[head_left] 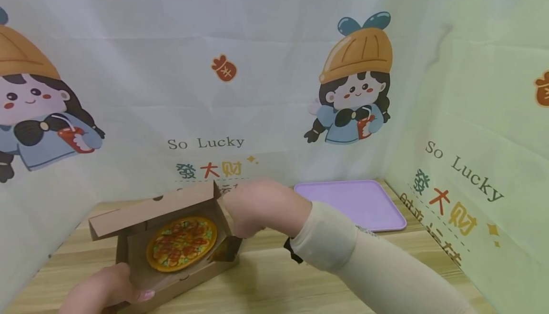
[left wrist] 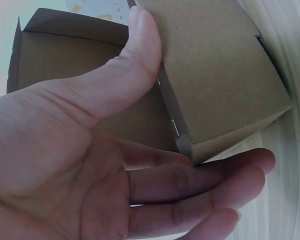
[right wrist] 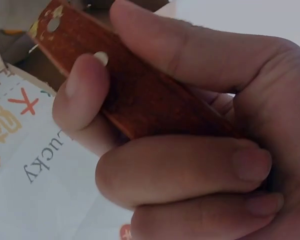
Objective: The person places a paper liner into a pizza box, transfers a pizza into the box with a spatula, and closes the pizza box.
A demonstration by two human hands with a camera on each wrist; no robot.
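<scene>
A brown cardboard pizza box [head_left: 188, 283] stands with its lid [head_left: 150, 207] raised, and a round pizza [head_left: 182, 243] with red and green topping lies inside. At the box's near left corner, my left hand [head_left: 100, 285] holds the cardboard; the left wrist view shows the thumb over one side and the fingers [left wrist: 200, 182] around the corner. My right hand [head_left: 261, 207] is at the box's right side. It grips a riveted, reddish-brown wooden handle [right wrist: 145, 95], whose tool kind I cannot tell. In the head view the hand hides that handle.
A flat lilac tray [head_left: 349, 204] lies at the back right of the wood-grain table [head_left: 291, 285]. White printed cloth [head_left: 274, 90] hangs behind and along both sides, close to the table's edges.
</scene>
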